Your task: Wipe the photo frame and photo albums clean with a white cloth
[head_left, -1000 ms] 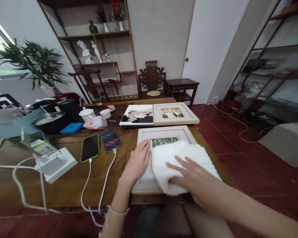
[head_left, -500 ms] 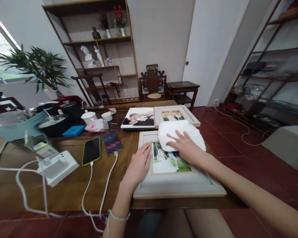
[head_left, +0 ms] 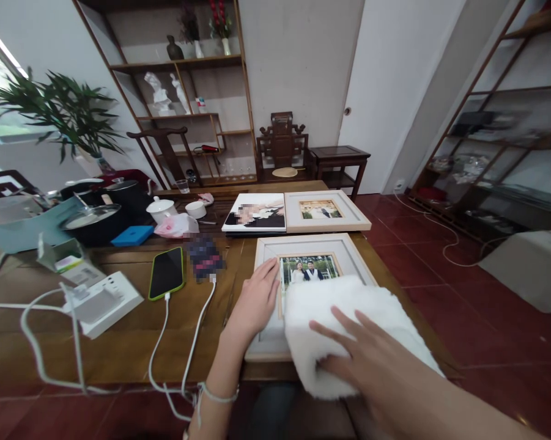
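Observation:
A picture frame (head_left: 266,342) with a pale wood edge and grey mat lies flat at the table's front edge. Its photo (head_left: 309,269) shows two people outdoors. My left hand (head_left: 257,299) lies flat on the frame's left side, fingers stretched out beside the photo. In my right hand (head_left: 353,342) is a thick white fluffy towel (head_left: 371,293), the fingers spread over its top and the thumb against a fold. The towel hides the lower photo and the frame's front right corner.
Behind the frame lie a second framed photo (head_left: 358,214) and a white-edged photo panel (head_left: 257,226). On the left are a charging phone (head_left: 166,273), a blurred dark device (head_left: 205,260), a power strip (head_left: 114,311) with white cables, a blue box (head_left: 133,235) and pots (head_left: 92,223).
My right hand has pulled the towel toward me, from the photo's upper right to the frame's front edge, uncovering the top of the photo. My left hand stays on the frame.

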`<state>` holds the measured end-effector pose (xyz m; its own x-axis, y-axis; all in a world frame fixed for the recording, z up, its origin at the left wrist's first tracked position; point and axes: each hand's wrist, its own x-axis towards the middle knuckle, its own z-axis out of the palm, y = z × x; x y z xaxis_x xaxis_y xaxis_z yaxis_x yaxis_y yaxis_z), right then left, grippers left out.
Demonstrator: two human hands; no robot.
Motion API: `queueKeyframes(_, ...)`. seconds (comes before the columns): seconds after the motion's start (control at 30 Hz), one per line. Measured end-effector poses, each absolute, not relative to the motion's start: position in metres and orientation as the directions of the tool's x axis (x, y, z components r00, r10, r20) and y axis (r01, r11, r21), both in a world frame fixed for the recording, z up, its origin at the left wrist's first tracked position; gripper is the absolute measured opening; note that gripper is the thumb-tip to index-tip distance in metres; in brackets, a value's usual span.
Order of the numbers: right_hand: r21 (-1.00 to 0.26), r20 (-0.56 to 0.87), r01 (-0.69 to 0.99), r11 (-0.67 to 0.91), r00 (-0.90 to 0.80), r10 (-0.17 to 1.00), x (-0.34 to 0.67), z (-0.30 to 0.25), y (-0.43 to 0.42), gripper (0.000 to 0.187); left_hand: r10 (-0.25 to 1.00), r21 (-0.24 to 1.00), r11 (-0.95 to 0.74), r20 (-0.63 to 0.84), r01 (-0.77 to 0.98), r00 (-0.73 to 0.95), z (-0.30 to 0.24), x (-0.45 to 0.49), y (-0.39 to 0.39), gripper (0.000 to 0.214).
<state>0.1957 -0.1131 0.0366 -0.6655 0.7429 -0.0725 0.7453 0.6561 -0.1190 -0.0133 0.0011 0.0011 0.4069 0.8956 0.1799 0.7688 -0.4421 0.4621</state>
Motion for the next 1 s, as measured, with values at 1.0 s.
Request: queueKeyframes(1.0,-0.146,-0.067,0.791,0.594,-0.607,0.792,0.188,0.035,-0.089,0.063,0.897,0.501,-0.438,0.19,0.746,0.399,0.002,-0.012,0.0,0.043)
